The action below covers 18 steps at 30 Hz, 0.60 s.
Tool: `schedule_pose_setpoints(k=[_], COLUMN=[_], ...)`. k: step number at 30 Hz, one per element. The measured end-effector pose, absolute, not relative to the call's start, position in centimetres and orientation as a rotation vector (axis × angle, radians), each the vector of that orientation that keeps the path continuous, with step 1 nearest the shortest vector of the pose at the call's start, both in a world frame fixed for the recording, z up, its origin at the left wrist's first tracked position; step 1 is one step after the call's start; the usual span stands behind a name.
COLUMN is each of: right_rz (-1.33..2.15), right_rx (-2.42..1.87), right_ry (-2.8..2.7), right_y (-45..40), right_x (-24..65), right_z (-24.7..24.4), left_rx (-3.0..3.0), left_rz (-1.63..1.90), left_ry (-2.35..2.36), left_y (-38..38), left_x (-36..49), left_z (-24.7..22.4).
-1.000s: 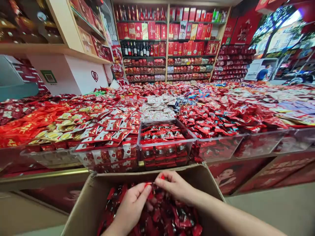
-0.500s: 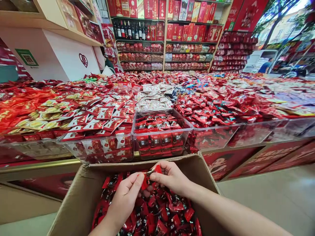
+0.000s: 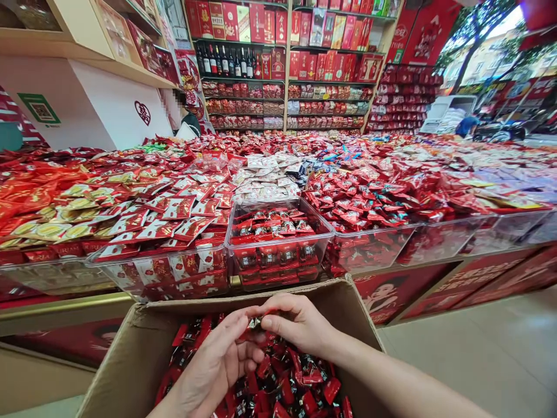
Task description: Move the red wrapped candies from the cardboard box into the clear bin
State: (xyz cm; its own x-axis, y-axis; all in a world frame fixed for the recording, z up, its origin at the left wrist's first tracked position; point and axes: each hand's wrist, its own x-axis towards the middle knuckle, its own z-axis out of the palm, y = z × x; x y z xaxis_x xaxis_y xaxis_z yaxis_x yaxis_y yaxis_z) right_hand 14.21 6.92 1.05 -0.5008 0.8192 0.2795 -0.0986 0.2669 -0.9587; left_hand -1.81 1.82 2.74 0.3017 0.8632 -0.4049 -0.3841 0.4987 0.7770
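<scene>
A cardboard box (image 3: 111, 354) holds many red and black wrapped candies (image 3: 282, 380). Above them my right hand (image 3: 300, 322) pinches a small shiny packet (image 3: 255, 321) between thumb and fingers. My left hand (image 3: 221, 354) is beside it, palm turned inward, fingers curled apart; its upper fingertips are close to the packet, and contact there is unclear. Just beyond the box, a clear plastic bin (image 3: 281, 241) contains rows of similar red and black packets.
Bins of red, white and gold packets (image 3: 152, 217) line the counter. Behind are shelves with bottles (image 3: 230, 62) and gift boxes. A person (image 3: 190, 119) is at the back left. Tiled floor (image 3: 487, 337) shows at right.
My left hand has opened, its fingers now spread from their earlier pinch. My right hand has turned slightly inward with the packet. The view has shifted a little.
</scene>
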Motion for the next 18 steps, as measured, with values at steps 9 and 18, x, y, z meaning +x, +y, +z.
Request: schedule_pose_setpoints(k=[9,18], right_rz=[1.87,1.723], right_rx=[-0.78,-0.879], right_ry=[-1.239,-1.442], right_y=[6.9,7.0], right_x=[13.7,13.7], right_z=[0.7,0.9], left_rx=[0.823,0.88], left_rz=[1.16,1.117], left_ry=[1.202,1.348], left_y=[1.9,1.8], left_x=[-1.1,-1.3], left_z=[1.7,1.5])
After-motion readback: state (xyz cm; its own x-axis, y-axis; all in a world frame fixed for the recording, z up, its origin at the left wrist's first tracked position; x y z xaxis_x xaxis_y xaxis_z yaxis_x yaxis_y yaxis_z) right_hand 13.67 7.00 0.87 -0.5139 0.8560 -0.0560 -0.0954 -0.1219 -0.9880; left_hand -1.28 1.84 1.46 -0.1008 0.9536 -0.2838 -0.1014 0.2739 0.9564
